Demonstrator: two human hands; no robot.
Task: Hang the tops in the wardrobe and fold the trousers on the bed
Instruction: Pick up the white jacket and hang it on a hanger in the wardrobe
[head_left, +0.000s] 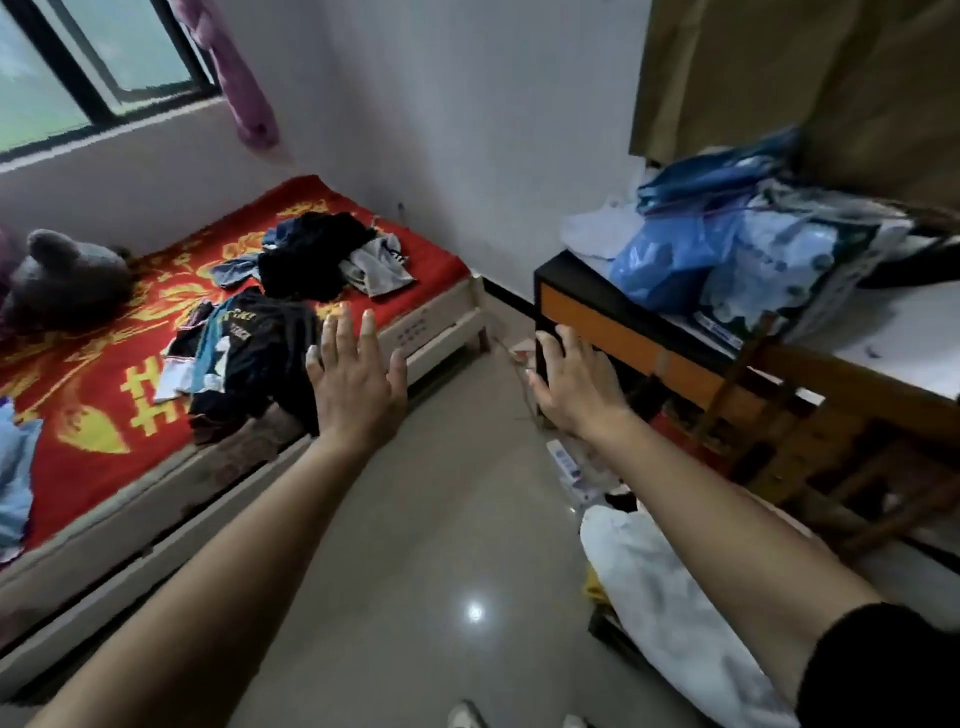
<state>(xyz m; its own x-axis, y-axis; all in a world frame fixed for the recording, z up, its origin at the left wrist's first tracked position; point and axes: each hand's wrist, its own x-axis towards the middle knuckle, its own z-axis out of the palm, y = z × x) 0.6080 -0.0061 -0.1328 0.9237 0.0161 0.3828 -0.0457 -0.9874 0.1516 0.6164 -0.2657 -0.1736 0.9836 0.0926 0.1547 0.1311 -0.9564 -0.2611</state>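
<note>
Clothes were all on the bed (104, 415), which had a red-and-yellow blanket, left side of the scene. Black printed top (260, 358) lay crumpled at the bed's right edge, over a few lighter pieces. Dark heap (311, 254) sat farther back, with a grey-white garment (376, 267) touching its right side and a bluish piece (234, 273) on its left. Light blue garment (13, 467) lay near, at the left edge. Tops vs trousers: couldn't tell inside the heaps.

Left hand (356, 376) was held out back-up, just right of the black printed top, fingers straight and slightly spread, holding nothing. Right hand (574, 387) was out likewise above the floor (441, 519), fingers straight and close together, thumb apart, empty. It overlapped the table (623, 332) corner; contact unclear.

Grey plush toy (62, 275) sat on the bed, far left. Blue plastic bags (670, 260) were on the table. White bag (675, 623) lay on the floor, near right.
</note>
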